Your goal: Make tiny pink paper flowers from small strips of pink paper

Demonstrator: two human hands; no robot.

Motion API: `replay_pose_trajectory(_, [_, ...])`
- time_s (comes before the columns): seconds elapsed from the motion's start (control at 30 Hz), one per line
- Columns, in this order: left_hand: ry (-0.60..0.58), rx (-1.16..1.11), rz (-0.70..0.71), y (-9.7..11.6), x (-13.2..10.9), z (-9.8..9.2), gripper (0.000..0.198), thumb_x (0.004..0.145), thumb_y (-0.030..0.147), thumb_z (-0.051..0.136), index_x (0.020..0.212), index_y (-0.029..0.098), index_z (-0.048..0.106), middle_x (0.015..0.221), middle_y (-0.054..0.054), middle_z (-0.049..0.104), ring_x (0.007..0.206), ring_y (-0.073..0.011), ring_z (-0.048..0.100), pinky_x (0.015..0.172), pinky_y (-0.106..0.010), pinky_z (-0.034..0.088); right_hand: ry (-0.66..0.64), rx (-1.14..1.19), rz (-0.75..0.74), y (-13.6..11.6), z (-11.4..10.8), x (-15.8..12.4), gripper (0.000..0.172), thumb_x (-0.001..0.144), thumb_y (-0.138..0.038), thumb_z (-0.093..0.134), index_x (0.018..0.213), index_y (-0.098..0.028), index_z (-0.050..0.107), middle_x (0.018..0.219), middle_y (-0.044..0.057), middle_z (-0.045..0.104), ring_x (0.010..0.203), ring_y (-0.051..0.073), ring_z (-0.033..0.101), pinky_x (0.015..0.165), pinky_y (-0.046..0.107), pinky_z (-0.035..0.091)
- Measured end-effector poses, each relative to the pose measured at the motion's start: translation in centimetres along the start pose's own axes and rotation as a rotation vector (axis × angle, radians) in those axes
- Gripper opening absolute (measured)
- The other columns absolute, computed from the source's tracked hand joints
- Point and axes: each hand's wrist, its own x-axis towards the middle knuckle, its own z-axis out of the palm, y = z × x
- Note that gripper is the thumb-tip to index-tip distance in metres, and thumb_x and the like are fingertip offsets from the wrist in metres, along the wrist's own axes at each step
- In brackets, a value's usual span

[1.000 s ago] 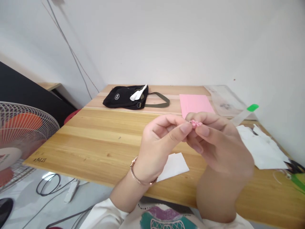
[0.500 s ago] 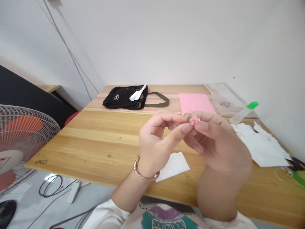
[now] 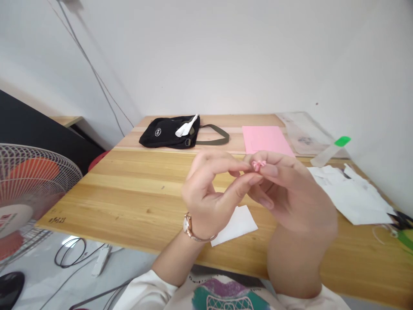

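A small pink crumpled, flower-like piece (image 3: 258,165) is held up above the table, between the fingertips of both hands. My right hand (image 3: 290,185) pinches it between thumb and forefinger, the other fingers curled below. From the left, the thumb and forefinger of my left hand (image 3: 216,185) close in on its left and lower edge; the exact contact is partly hidden. A watch with a bracelet (image 3: 187,224) is on my left wrist. Beneath my hands a white paper (image 3: 237,226) lies on the wooden table (image 3: 129,198), partly covered by the left hand.
Behind my hands lies pink paper (image 3: 266,137). A black bag (image 3: 167,131) with a strap is at the back. To the right are a green-capped bottle (image 3: 331,153), a white bag-like sheet (image 3: 351,193) and a clear plastic sheet (image 3: 309,133). A fan (image 3: 35,185) stands left.
My left hand has shifted slightly left, its thumb and forefinger a little farther apart. The pink piece has moved slightly left and turned in the right fingertips.
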Motion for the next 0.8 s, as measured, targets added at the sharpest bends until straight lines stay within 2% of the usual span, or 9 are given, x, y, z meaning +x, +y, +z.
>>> replay_pose_trajectory(0.17, [0.003, 0.009, -0.019, 0.5, -0.6, 0.0, 0.008, 0.068, 0.018, 0.065, 0.074, 0.023, 0.063, 0.066, 0.0, 0.058, 0.064, -0.0116, 0.054, 0.06, -0.027, 0.046, 0.108, -0.009, -0.025, -0.1, 0.6, -0.2, 0.011, 0.071, -0.025, 0.059, 0.061, -0.02, 0.058, 0.045, -0.006, 0.043, 0.035, 0.005, 0.036, 0.032, 0.019, 0.025])
replay_pose_trajectory(0.3, [0.059, 0.135, 0.066, 1.0, -1.3, 0.0, 0.02, 0.069, 0.015, 0.064, 0.084, 0.027, 0.064, 0.072, 0.0, 0.061, 0.065, -0.013, 0.055, 0.058, -0.029, 0.047, 0.225, -0.065, -0.076, 0.0, 0.8, -0.3, 0.007, 0.069, -0.024, 0.061, 0.064, -0.02, 0.059, 0.047, -0.004, 0.046, 0.036, 0.006, 0.037, 0.031, 0.02, 0.025])
replay_pose_trajectory(0.43, [0.083, 0.214, 0.107, 1.2, -1.5, 0.1, 0.028, 0.069, 0.012, 0.062, 0.092, 0.029, 0.064, 0.075, 0.0, 0.062, 0.067, -0.0144, 0.056, 0.059, -0.03, 0.048, 0.263, -0.105, -0.123, 0.3, 0.9, -0.5, 0.007, 0.071, -0.025, 0.061, 0.066, -0.02, 0.06, 0.05, -0.004, 0.049, 0.039, 0.006, 0.039, 0.033, 0.02, 0.029])
replay_pose_trajectory(0.63, [0.034, 0.168, 0.05, 1.2, -1.6, 0.2, 0.035, 0.069, 0.009, 0.06, 0.097, 0.03, 0.063, 0.082, 0.0, 0.063, 0.071, -0.0145, 0.056, 0.062, -0.03, 0.049, 0.337, -0.098, -0.203, 0.5, 1.3, -0.8, 0.005, 0.071, -0.022, 0.062, 0.067, -0.02, 0.061, 0.052, -0.004, 0.053, 0.042, 0.005, 0.043, 0.036, 0.019, 0.036])
replay_pose_trajectory(0.8, [0.03, 0.104, -0.007, 1.6, -1.6, 0.0, 0.032, 0.069, 0.009, 0.06, 0.094, 0.029, 0.064, 0.081, -0.001, 0.063, 0.07, -0.0146, 0.056, 0.06, -0.03, 0.049, 0.336, -0.139, -0.283, 0.5, 1.5, -1.2, 0.002, 0.072, -0.02, 0.062, 0.07, -0.021, 0.062, 0.057, -0.003, 0.055, 0.044, 0.006, 0.043, 0.037, 0.021, 0.035])
